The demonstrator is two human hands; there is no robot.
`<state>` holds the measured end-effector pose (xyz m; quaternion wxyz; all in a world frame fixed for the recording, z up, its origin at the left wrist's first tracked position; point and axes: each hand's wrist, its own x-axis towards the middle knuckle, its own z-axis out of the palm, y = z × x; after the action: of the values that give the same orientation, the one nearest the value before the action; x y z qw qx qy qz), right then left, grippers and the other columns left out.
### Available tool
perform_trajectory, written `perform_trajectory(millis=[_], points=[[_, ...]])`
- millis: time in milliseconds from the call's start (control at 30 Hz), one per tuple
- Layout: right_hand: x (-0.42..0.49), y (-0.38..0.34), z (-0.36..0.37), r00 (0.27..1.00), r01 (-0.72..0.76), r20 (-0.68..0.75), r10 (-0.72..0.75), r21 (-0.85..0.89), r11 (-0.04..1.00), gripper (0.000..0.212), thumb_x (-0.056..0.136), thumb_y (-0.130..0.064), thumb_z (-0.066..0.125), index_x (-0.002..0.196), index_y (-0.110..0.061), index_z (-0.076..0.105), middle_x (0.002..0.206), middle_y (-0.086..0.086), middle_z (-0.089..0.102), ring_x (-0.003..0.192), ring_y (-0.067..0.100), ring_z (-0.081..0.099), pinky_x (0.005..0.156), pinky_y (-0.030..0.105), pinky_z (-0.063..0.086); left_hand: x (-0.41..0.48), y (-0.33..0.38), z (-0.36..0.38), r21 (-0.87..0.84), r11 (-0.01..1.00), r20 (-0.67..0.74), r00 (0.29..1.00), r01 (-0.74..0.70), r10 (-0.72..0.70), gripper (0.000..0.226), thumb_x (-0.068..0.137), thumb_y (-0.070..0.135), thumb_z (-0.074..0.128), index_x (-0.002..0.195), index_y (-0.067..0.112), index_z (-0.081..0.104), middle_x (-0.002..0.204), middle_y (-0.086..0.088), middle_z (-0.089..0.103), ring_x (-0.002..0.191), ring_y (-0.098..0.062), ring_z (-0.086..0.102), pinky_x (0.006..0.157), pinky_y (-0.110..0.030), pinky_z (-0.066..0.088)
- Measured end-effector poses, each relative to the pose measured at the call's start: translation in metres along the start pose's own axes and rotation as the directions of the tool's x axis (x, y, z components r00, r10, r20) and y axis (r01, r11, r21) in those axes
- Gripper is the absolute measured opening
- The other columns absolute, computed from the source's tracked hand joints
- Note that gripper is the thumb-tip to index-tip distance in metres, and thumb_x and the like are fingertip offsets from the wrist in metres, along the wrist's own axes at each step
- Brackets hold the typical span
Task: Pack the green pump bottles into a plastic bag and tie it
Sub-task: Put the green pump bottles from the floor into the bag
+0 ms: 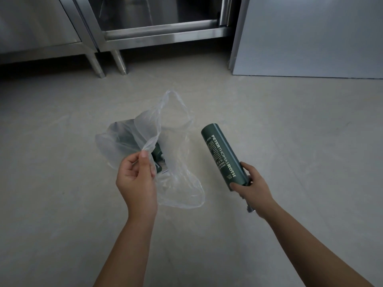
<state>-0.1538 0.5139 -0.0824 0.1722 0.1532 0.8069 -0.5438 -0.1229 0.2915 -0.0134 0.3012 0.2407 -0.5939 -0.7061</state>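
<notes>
A clear plastic bag lies crumpled on the grey floor, its mouth lifted. My left hand pinches the bag's rim between thumb and fingers. Inside the bag a dark green pump bottle shows partly through the film. My right hand grips a second green pump bottle with white lettering by its pump end. That bottle's flat base points away from me, and it hangs to the right of the bag, apart from it. Its pump head sticks out below my palm.
A stainless steel cabinet on short legs stands at the back, with a dark gap under it. A grey flat panel rises at the back right. Bare concrete floor surrounds the bag.
</notes>
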Motion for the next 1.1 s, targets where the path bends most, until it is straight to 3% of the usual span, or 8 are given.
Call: perform_trajectory(millis=[133,233,267,467,567,733,933,1100], points=[[-0.011,-0.018,-0.018,0.998,0.070,0.005,-0.070,0.017,0.997,0.067,0.073,-0.012,0.069,0.127,-0.039,0.041,0.096,0.005,0.059,0.060,0.021,0.051,0.038,0.030,0.043,0.002,0.002,-0.001,-0.011,1.000,-0.004,1.000,-0.009,0.009,0.019,0.091,0.015,0.054,0.073,0.021,0.055,0.041,0.010,0.050,0.040,0.000,0.040,0.042,-0.012,0.035],[-0.017,-0.030,-0.028,0.990,0.136,0.016,-0.137,0.038,0.990,0.064,0.073,-0.010,0.070,0.124,-0.038,0.045,0.099,0.011,0.062,0.062,0.023,0.053,0.055,0.056,0.051,0.003,0.002,-0.002,-0.023,1.000,-0.013,1.000,-0.007,0.007,0.019,0.091,0.014,0.053,0.073,0.020,0.054,0.040,0.011,0.050,0.040,0.000,0.041,0.042,-0.011,0.036],[-0.020,-0.034,-0.032,0.988,0.147,0.032,-0.149,0.046,0.988,0.063,0.073,-0.010,0.070,0.124,-0.038,0.046,0.099,0.012,0.062,0.062,0.024,0.053,0.059,0.059,0.050,0.004,0.003,-0.003,-0.025,1.000,-0.015,1.000,-0.007,0.007,0.019,0.091,0.014,0.053,0.073,0.020,0.054,0.040,0.011,0.050,0.040,0.000,0.042,0.043,-0.011,0.036],[-0.030,-0.060,-0.046,0.955,0.211,0.197,-0.222,0.073,0.975,0.060,0.072,-0.007,0.071,0.122,-0.035,0.050,0.095,0.015,0.064,0.059,0.021,0.054,0.061,0.041,0.049,0.008,0.009,-0.006,-0.053,0.998,-0.054,0.998,-0.024,0.021,0.019,0.092,0.014,0.052,0.074,0.021,0.053,0.039,0.011,0.049,0.040,-0.001,0.043,0.042,-0.012,0.035],[-0.036,-0.073,-0.047,0.932,0.209,0.287,-0.223,0.080,0.975,0.060,0.065,-0.016,0.072,0.118,-0.035,0.053,0.095,0.013,0.066,0.062,0.019,0.057,0.061,0.032,0.048,0.011,0.013,-0.007,-0.063,0.997,-0.062,0.997,-0.046,0.042,0.019,0.092,0.012,0.052,0.074,0.020,0.052,0.039,0.010,0.049,0.040,-0.002,0.043,0.042,-0.012,0.036],[-0.047,-0.087,-0.043,0.873,0.199,0.442,-0.206,0.063,0.978,0.059,0.067,-0.010,0.073,0.117,-0.033,0.053,0.100,0.013,0.065,0.063,0.009,0.063,0.058,0.023,0.049,0.013,0.017,-0.012,-0.059,0.995,-0.071,0.995,-0.077,0.073,0.019,0.092,0.012,0.052,0.075,0.021,0.052,0.039,0.010,0.051,0.041,-0.002,0.045,0.044,-0.012,0.037],[-0.058,-0.103,-0.041,0.796,0.173,0.567,-0.210,0.120,0.978,0.060,0.064,-0.007,0.068,0.119,-0.027,0.055,0.098,0.019,0.064,0.064,0.015,0.061,0.054,0.022,0.048,0.016,0.019,-0.022,-0.058,0.994,-0.084,0.993,-0.092,0.087,0.018,0.092,0.012,0.052,0.076,0.021,0.053,0.041,0.009,0.051,0.042,-0.002,0.044,0.044,-0.014,0.037],[-0.056,-0.106,-0.036,0.755,0.185,0.635,-0.164,0.033,0.982,0.060,0.061,-0.014,0.073,0.116,-0.034,0.058,0.102,0.020,0.065,0.081,0.029,0.064,0.064,0.030,0.053,0.019,0.024,-0.028,-0.052,0.993,-0.103,0.990,-0.104,0.098,0.017,0.092,0.012,0.052,0.076,0.020,0.054,0.041,0.009,0.051,0.042,-0.002,0.044,0.044,-0.015,0.037]])
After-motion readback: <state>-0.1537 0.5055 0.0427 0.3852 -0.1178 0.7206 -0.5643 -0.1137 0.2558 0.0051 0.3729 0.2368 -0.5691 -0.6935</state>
